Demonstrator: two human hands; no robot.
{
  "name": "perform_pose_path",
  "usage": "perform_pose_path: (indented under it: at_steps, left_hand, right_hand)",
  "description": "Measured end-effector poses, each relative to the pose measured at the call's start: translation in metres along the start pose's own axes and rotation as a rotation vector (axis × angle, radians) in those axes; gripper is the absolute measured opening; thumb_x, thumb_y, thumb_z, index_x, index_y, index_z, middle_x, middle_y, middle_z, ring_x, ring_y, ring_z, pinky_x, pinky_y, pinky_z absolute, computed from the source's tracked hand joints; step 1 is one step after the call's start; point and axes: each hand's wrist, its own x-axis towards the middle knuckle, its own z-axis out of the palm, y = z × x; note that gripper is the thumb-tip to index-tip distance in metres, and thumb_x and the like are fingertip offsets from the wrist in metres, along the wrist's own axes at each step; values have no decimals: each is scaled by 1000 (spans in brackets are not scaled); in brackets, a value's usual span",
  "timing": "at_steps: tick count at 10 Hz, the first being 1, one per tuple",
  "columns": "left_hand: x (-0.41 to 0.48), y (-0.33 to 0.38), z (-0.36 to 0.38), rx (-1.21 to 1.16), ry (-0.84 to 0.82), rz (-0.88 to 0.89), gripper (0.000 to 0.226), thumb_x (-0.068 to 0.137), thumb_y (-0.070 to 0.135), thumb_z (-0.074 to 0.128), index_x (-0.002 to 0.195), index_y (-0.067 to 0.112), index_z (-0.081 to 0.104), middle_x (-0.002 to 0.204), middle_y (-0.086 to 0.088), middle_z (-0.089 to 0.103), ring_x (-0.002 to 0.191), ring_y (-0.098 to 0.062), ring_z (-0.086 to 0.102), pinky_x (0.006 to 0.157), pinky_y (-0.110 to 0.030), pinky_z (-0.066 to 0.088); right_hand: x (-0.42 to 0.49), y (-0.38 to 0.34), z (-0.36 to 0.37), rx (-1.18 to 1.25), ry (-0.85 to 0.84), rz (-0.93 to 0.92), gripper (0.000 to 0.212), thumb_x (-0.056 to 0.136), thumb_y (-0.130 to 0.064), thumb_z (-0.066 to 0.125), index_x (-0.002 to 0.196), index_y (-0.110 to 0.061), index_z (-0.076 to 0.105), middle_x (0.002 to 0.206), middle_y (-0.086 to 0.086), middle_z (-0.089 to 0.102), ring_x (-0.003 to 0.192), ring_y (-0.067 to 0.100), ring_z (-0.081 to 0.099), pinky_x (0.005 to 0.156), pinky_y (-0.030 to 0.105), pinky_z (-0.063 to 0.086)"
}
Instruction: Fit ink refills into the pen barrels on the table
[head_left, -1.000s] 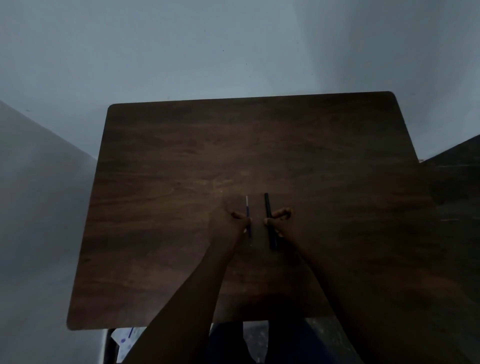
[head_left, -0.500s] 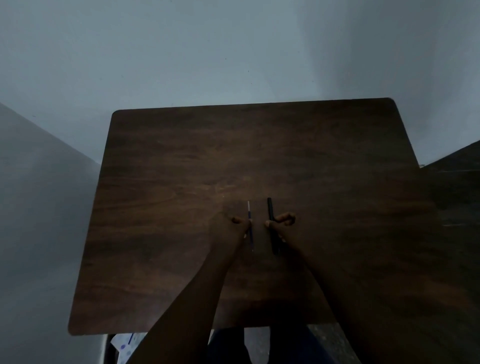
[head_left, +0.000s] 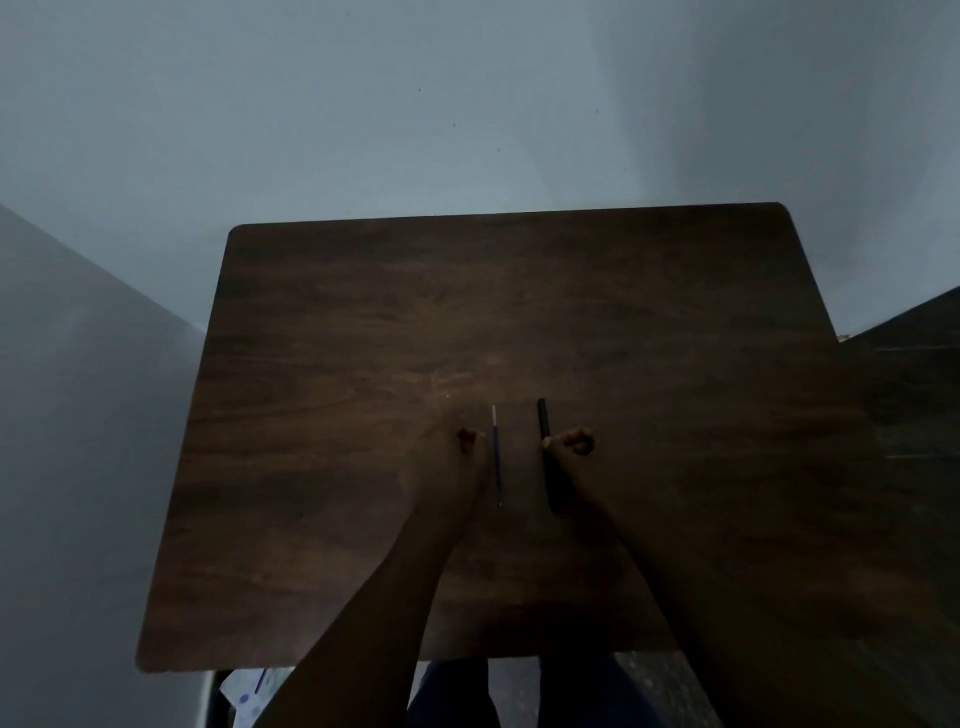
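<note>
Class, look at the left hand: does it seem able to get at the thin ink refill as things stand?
Probably yes. The left hand lies right beside the ink refill on the table, with nothing between them; whether the fingers already touch it is too dark to tell.

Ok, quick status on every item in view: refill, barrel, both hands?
Ink refill: loose, not yet inside the barrel, alongside the left hand; grip unclear.
Pen barrel: empty of the refill, parallel to it with a gap, right fingertips on it.
Left hand: fingers curled, beside the refill.
Right hand: fingers curled, pinching the barrel.
Table: bare wood around them.
</note>
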Motion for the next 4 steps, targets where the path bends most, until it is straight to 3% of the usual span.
perform_pose_path:
  at_steps: [1, 2, 3, 4]
  left_hand:
    - [-3, -6, -5, 229, 27, 150, 31, 82, 45, 52, 93, 21, 68, 104, -5, 67, 96, -27, 64, 82, -42, 54]
    - [-7, -9, -7, 402, 36, 217, 29, 86, 41, 55, 110, 26, 64, 128, -4, 56, 116, -27, 53, 91, -40, 44]
    - [-7, -10, -9, 413, -14, 228, 34, 87, 40, 55, 116, 25, 63, 133, -6, 53, 119, -28, 51, 94, -40, 44]
    - [-4, -12, -10, 414, -14, 235, 35, 86, 41, 56, 118, 26, 62, 134, -5, 53, 121, -27, 51, 96, -40, 45]
  right_hand:
    - [-2, -1, -2, -18, 6, -23, 16, 89, -33, 67, 92, -17, 65, 81, -2, 59, 83, 18, 63, 67, 20, 43]
    - [-2, -1, -8, -199, 38, -80, 30, 91, -36, 62, 113, -16, 63, 107, 0, 62, 101, 16, 58, 85, 23, 37]
    - [-5, -2, -15, -321, 43, -155, 34, 91, -36, 61, 121, -19, 63, 121, 1, 61, 114, 18, 57, 90, 21, 33]
    - [-7, -5, -16, -315, 47, -168, 34, 91, -37, 61, 121, -21, 62, 125, 1, 61, 115, 18, 57, 89, 20, 33]
